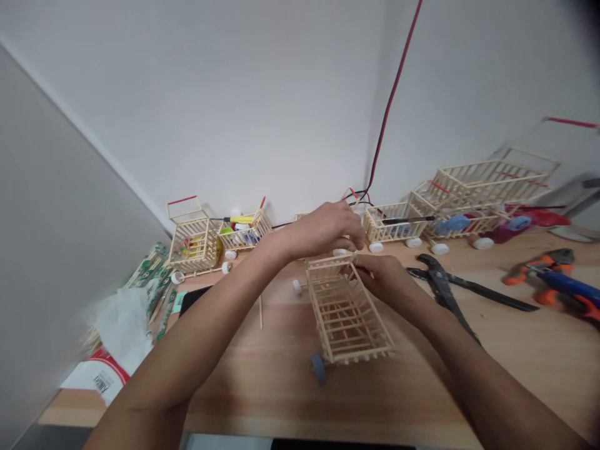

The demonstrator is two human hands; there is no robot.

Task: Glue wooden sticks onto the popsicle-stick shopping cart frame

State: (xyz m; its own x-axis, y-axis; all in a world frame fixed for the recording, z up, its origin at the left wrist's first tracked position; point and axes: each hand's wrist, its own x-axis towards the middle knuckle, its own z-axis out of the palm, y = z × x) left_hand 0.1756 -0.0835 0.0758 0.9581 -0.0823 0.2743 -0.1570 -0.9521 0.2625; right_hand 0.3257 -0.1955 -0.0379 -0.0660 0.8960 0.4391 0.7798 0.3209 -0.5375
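The person's bare left forearm (206, 325) slants inward from the lower left, the left hand (330, 226) arched back-up with fingers bent downward; the bare right forearm (473, 369) comes from the lower right, the right hand (387, 281) lower, its fingertips partly hidden

Right hand (390, 282) partly hidden by cart (360, 356)

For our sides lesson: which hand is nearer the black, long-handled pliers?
Right. The right hand, at the pale wooden-stick cart, is left of the pliers; the left hand is farther left, by the cart's far end.
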